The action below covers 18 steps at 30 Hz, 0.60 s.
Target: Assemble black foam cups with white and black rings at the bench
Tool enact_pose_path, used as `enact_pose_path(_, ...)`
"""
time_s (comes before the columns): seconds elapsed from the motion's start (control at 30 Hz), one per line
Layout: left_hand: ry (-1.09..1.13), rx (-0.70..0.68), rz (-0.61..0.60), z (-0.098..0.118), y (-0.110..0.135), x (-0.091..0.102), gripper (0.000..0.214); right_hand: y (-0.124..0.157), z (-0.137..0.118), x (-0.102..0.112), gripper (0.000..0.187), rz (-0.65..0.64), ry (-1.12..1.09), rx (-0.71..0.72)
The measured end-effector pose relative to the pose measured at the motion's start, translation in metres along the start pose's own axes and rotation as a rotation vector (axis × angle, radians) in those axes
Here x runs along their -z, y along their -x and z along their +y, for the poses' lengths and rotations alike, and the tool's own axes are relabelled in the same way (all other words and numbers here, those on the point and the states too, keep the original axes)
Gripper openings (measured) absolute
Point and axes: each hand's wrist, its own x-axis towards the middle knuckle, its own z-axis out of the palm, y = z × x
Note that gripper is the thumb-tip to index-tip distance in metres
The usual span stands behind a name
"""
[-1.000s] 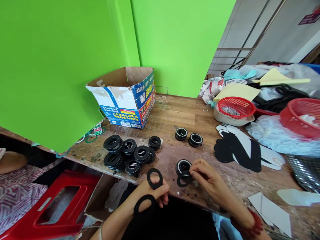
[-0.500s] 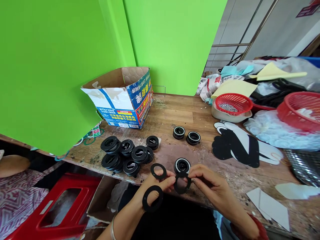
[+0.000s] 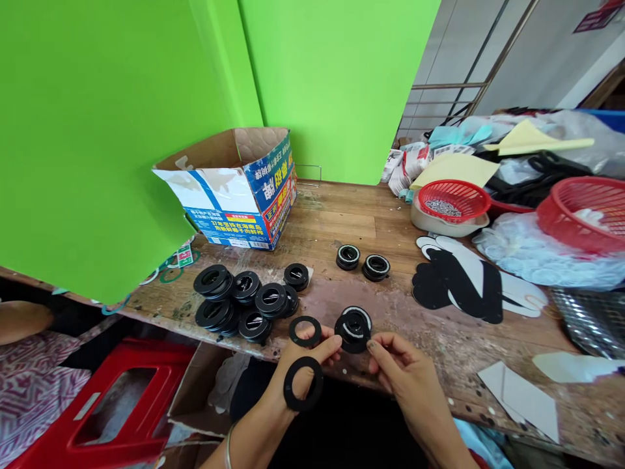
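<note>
A flat black ring (image 3: 352, 349), at two o'clock from the left hand (image 3: 307, 352) and ten from the right hand (image 3: 403, 365), is pinched by both hands' fingers over a white-banded disc stack (image 3: 359, 311); contact cannot be told.

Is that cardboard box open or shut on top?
Open. No flaps cover the top of the cardboard box, and you can see its brown inside wall. The bottom is hidden, so I can't tell what's in there.
</note>
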Motion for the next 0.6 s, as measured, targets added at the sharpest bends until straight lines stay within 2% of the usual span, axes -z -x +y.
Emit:
enact_pose_path(0.17,0.003,0.001,-0.027,0.000,0.003,-0.008,0.043,-0.006,0.005,0.003,0.041,0.109,-0.018,0.032)
enact_pose_path(0.33,0.013,-0.139,0.139,-0.003,-0.013,-0.008,0.055,-0.029,0.002,0.019,0.033,0.207,-0.031,0.088)
enact_pose_path(0.43,0.032,-0.052,0.095,-0.011,-0.026,-0.008,0.053,-0.044,0.002,0.026,0.029,0.108,0.016,0.094)
enact_pose_path(0.5,0.051,0.014,0.039,-0.015,-0.032,-0.010,0.054,-0.051,0.005,0.026,0.027,0.039,0.007,0.033)
enact_pose_path(0.6,0.089,0.046,0.000,-0.015,-0.035,-0.012,0.056,-0.056,0.008,0.023,0.027,0.006,-0.074,-0.060)
